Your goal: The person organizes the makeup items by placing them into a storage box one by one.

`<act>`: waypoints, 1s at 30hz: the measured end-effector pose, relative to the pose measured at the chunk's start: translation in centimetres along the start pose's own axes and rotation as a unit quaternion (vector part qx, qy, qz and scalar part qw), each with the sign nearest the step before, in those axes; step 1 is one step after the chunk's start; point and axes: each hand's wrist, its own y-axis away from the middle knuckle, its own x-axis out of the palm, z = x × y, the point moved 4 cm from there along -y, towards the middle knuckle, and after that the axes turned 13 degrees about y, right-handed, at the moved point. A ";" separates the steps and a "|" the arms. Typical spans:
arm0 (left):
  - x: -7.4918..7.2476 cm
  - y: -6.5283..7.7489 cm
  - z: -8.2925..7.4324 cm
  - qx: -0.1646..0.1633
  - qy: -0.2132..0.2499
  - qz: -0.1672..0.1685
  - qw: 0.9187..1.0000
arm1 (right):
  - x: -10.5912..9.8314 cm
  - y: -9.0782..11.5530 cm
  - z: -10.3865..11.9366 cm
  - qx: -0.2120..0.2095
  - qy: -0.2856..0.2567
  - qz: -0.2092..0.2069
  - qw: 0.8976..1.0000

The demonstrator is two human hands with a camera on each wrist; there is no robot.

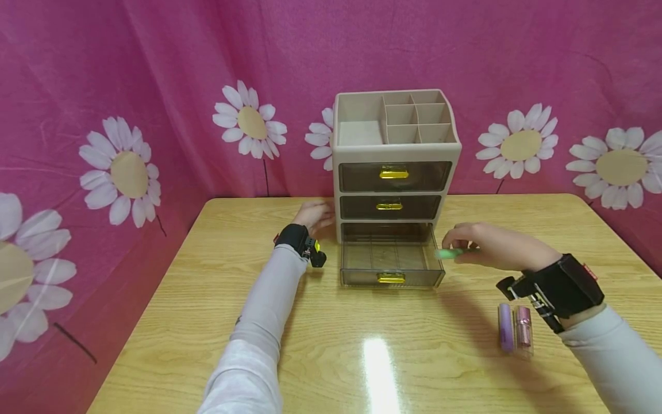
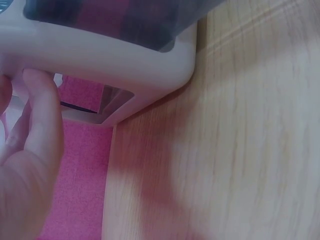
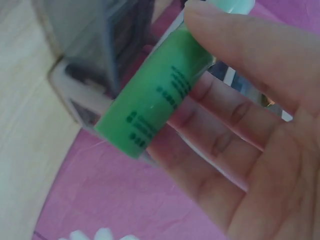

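Note:
A cream drawer organizer (image 1: 397, 152) stands at the back of the table, its bottom drawer (image 1: 384, 253) pulled out. That smoky, see-through drawer has dividers and a gold handle. My left hand (image 1: 314, 215) touches the organizer's left side; in the left wrist view its fingers (image 2: 44, 107) rest against the cream side wall near a cut-out. Just right of the open drawer, my right hand (image 1: 483, 244) pinches a small green cosmetic tube (image 3: 155, 95) between thumb and fingers. Dark print runs along the tube, and its paler end points toward the drawer in the head view.
A purple tube (image 1: 505, 328) and a pink tube with a clear end (image 1: 524, 328) lie side by side on the wooden table (image 1: 310, 351), below the right wrist. Two more drawers above are closed. The organizer's top has several compartments. A pink flowered curtain (image 1: 289, 46) hangs behind.

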 end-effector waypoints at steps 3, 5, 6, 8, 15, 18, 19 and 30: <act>-0.9 -1.8 0.9 -0.003 0.013 0.014 1.000 | -0.5 -1.7 0.2 -0.001 -0.002 0.007 1.000; -1.4 -2.6 1.2 -0.001 0.024 0.027 0.999 | -0.8 -2.9 0.3 0.006 -0.003 0.018 1.000; -1.5 -2.7 1.3 -0.001 0.026 0.032 0.999 | -0.9 -3.5 0.4 0.010 -0.005 0.025 1.000; -0.7 -1.3 0.5 -0.002 0.017 0.027 0.999 | -1.1 -4.6 0.4 0.019 -0.008 0.043 0.999; -0.5 -0.8 0.3 -0.008 0.024 0.015 1.000 | -0.8 -8.5 0.7 0.020 -0.011 0.083 0.996; -2.7 -5.1 2.4 -0.008 0.038 0.025 0.999 | -0.1 -10.0 0.8 0.012 -0.003 0.098 0.995; -3.4 -6.6 3.1 -0.008 0.038 0.026 0.999 | 0.3 -10.5 0.8 0.008 -0.001 0.104 0.995; -3.9 -7.1 3.7 -0.006 0.038 0.038 0.999 | 3.2 -14.2 1.8 -0.007 -0.006 0.167 0.986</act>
